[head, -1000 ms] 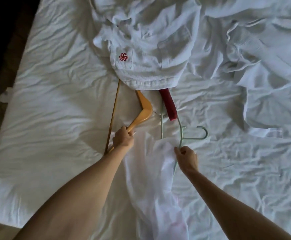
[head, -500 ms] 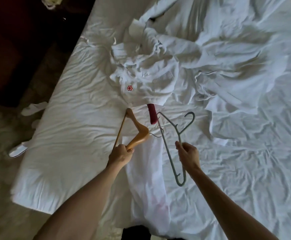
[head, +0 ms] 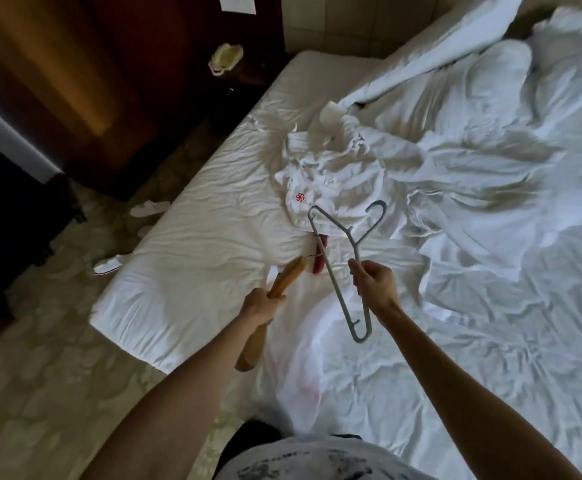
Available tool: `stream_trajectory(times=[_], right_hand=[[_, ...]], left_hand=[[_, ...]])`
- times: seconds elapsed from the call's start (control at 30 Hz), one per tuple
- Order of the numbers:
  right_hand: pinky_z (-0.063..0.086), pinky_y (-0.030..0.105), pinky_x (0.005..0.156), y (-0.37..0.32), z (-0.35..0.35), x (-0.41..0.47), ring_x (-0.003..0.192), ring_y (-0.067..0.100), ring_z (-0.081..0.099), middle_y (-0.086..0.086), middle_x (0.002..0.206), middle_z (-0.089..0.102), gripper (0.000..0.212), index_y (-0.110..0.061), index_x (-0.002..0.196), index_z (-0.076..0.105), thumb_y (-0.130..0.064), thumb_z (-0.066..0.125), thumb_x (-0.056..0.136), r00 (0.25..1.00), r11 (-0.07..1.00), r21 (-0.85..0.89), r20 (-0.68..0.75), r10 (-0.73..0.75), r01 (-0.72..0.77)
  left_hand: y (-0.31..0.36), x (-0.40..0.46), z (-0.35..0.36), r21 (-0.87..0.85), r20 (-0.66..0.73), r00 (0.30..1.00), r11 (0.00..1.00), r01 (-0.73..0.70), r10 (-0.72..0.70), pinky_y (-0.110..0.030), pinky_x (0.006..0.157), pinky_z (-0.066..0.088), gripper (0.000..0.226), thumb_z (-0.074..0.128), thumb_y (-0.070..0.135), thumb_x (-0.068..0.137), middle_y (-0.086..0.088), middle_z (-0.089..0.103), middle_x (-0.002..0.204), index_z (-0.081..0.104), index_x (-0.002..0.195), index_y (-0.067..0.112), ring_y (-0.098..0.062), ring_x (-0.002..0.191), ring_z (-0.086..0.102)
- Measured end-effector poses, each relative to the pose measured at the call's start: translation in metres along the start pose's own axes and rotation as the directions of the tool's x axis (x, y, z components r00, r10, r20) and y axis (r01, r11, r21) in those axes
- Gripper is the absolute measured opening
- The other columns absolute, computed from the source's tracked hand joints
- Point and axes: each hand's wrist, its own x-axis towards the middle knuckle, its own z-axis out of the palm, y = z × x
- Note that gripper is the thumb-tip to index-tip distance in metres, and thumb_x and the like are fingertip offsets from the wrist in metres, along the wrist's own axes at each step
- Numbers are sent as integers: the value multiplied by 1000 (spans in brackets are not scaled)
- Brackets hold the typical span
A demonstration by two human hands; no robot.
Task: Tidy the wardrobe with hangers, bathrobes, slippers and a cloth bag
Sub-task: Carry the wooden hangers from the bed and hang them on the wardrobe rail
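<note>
Head view: my left hand (head: 261, 304) gripped the wooden hanger (head: 284, 280), my right hand (head: 374, 284) the grey hanger (head: 338, 271), both above the bed (head: 196, 237). I judged their tips might snag near the red hanger (head: 320, 259). I counted three hangers, one clear bathrobe (head: 331, 188), three slippers (head: 107, 265) on the floor.

Three hangers (head: 343, 268), one bathrobe (head: 331, 188), three slippers (head: 107, 265).

Red hanger (head: 319, 261) mostly under the bathrobe (head: 331, 195); wooden hanger (head: 284, 282) blurred.
</note>
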Motion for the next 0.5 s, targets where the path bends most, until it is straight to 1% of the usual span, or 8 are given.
stream_trajectory(times=[0.07,0.13,0.2,0.27,0.33,0.4,0.43,0.5], right_hand=[[47,32,56,-16,0,3,52,10,54,-4,59,61,36,-18,66,67,-36,61,97,997,998,-45,64,-37,40],[47,25,54,-29,4,3,50,5,55,-9,54,61,38,-24,61,67,-35,61,97,991,992,-89,106,-84,94],[46,22,54,-36,8,3,48,3,54,-9,52,61,40,-22,61,68,-36,60,98,983,983,-115,128,-129,144],[47,22,54,-40,12,4,49,4,55,-5,57,64,42,-15,67,72,-39,58,99,977,978,-131,161,-143,165],[45,19,53,-44,16,5,47,2,55,0,62,69,42,-10,72,74,-39,57,99,968,974,-139,206,-147,177],[43,15,51,-46,20,7,48,3,56,5,70,74,41,-11,78,75,-40,57,99,957,976,-120,251,-146,180],[43,14,50,-47,22,6,49,5,57,6,71,75,40,-12,79,76,-41,57,99,954,978,-108,262,-145,179],[43,14,50,-50,24,4,50,8,57,7,70,74,37,-15,78,75,-40,57,99,956,980,-100,257,-141,172]], left_hand=[[0,-12,3,-1,-21,1000,1000,0,0,-16,40,38,40,63,42,95,-4,63,73,69,110,5,-13,55,59],[0,-21,2,-1,-40,999,1000,-8,8,-16,41,38,41,63,43,95,-5,65,75,69,110,5,-13,56,60],[1,-27,0,-8,-48,999,1000,-19,19,-12,36,36,42,63,43,95,-4,65,75,69,111,4,-12,56,60],[4,-32,-4,-12,-48,998,999,-36,35,-11,36,36,41,64,42,94,-5,65,78,68,111,5,-12,55,60],[8,-37,-6,3,-48,997,998,-56,56,-15,40,40,38,65,43,93,-6,67,81,68,108,8,-13,58,61],[10,-40,-7,14,-45,996,997,-75,75,-21,49,43,33,65,44,92,-5,67,79,67,103,13,-14,59,62],[10,-40,-6,-5,-42,996,997,-83,83,-22,51,44,31,65,43,93,-4,66,76,67,100,14,-14,57,61],[8,-38,-3,-95,-37,996,992,-82,79,-20,53,46,30,66,39,94,-3,65,71,68,98,10,-13,55,60]])
